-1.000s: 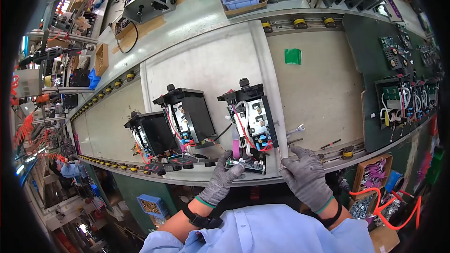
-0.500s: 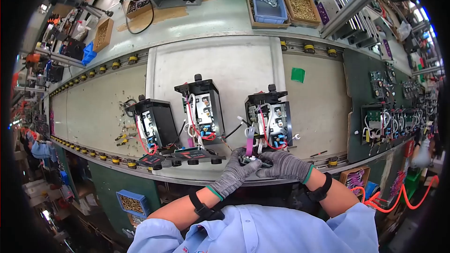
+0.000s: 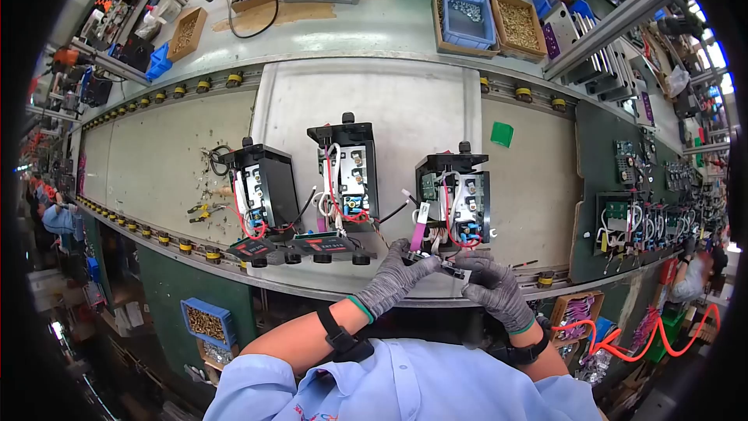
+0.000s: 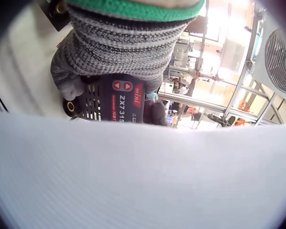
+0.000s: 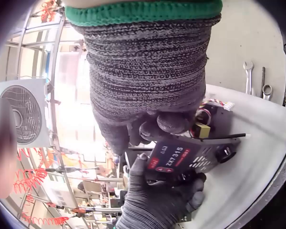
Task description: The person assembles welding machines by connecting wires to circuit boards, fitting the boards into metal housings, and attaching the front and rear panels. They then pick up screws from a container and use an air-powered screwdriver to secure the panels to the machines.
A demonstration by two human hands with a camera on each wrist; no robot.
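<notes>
Gripped the dark flat front panel printed "ZX7315" (image 5: 181, 156) with the grey knit-gloved left hand (image 3: 393, 281), closed round its edges by thumb and fingers. Curled the grey knit-gloved right hand (image 3: 496, 292) close by the panel's far edge; could not tell whether pinching anything there. Held the panel just short of the nearest open black box-shaped housing (image 3: 471, 203), at its six o'clock, with a flat purple ribbon cable (image 3: 418, 234) at the panel's eleven. Had a second open black housing (image 3: 354, 171) toward ten o'clock, standing on a whitish flat board (image 3: 421, 109), and a small green square sheet (image 3: 502, 135) toward one o'clock.
</notes>
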